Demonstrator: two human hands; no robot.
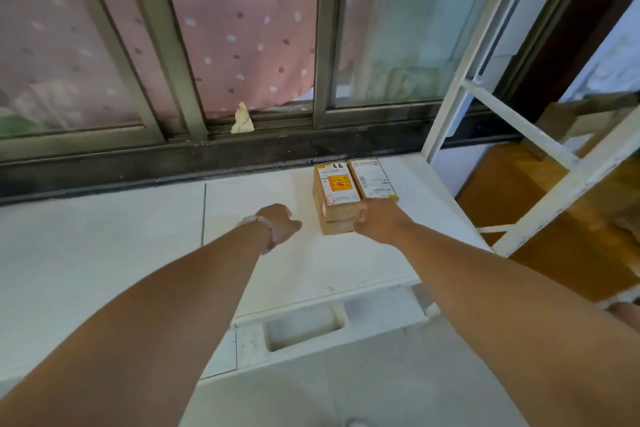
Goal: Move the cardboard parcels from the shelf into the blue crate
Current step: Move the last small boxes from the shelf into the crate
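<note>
While the cardboard parcels (353,192) sit at the back right of the white shelf (311,263), near its rear edge below the window frame (166,80), the step in hand looks like the pickup reach. Parcels: small brown boxes, side by side and touching, left one apparently stacked on another, with a white label carrying an orange-yellow patch; right one has a plain white label. Right hand (379,220) is at the near edge of the stack, fingers curled against the front of the boxes; whether it has a full grip I cannot tell. Left hand (278,222), beaded bracelet (266,229) on the wrist, hovers just left of the stack, not touching, fingers loosely curled, holding nothing. Next move likely needs the left hand on the far side to clamp and lift. Blue crate is not in view.
</note>
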